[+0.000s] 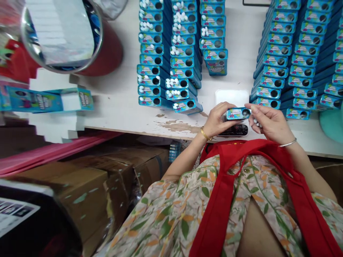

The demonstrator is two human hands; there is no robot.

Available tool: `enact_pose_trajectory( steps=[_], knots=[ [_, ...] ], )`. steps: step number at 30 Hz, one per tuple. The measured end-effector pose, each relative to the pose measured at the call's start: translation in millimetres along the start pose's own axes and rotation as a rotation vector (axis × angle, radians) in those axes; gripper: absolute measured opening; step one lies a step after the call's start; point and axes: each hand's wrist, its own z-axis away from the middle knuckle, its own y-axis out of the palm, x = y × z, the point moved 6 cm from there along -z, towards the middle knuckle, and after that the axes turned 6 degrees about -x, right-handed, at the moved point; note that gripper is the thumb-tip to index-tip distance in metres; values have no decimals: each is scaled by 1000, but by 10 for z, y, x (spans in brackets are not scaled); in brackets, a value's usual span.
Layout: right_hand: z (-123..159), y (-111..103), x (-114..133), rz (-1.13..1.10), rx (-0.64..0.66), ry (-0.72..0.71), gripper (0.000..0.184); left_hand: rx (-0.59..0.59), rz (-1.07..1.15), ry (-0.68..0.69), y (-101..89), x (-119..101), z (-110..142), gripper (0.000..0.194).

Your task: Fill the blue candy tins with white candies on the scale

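Note:
My left hand (217, 118) is closed round a small blue candy box (235, 113), whose printed top with a round dark hole faces up. At the hole's edge are the pinched fingertips of my right hand (274, 123). Several white candies (257, 122) sit in the curled fingers of that hand. Beneath the box is a small white scale (232, 95); its black panel shows just below my left hand, and part of it is hidden.
Rows of blue boxes with white candies on top (183, 83) stand left of my hands. More rows of blue boxes (270, 82) stand to the right. A red metal bin (111, 53) and flattened box card (53, 101) lie farther left. Cardboard cartons (83, 185) are below the table edge.

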Motion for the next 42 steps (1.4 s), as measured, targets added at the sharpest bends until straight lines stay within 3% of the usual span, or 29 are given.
enact_pose_trajectory(
  steps=[7,12,15,19,22,24,28,32,35,38,42],
  knots=[
    [66,-76,6,-50,-36,35,43,-12,44,-10,-7,-5,1,51],
    [113,-240,-119,-157,-162,19,43,-138,-85,86,-236,-112,-232,45],
    [119,-311,-339,-178,-158,92,46,-214,-175,184,-411,-102,-764,46],
    [198,-377,-606,-109,-90,209,53,-174,-243,263,-395,194,-1978,45],
    [333,-556,-751,-108,-156,260,56,-142,-333,194,-189,611,-2889,36],
    [432,-722,-874,-153,-228,296,55,-98,-388,94,9,908,-3324,36],
    [552,-1002,-1164,-258,-342,377,52,-9,-389,-60,350,1349,-3732,37],
    [514,-1043,-1274,-291,-328,443,54,79,-423,-123,451,1512,-3829,47],
    [444,-983,-1247,-323,-292,482,51,133,-494,-30,303,1364,-3705,63],
    [389,-933,-1231,-338,-267,502,47,182,-505,129,-6,996,-3204,51],
    [358,-880,-1219,-299,-255,513,46,301,-729,214,-355,535,-2135,24]
  ],
)
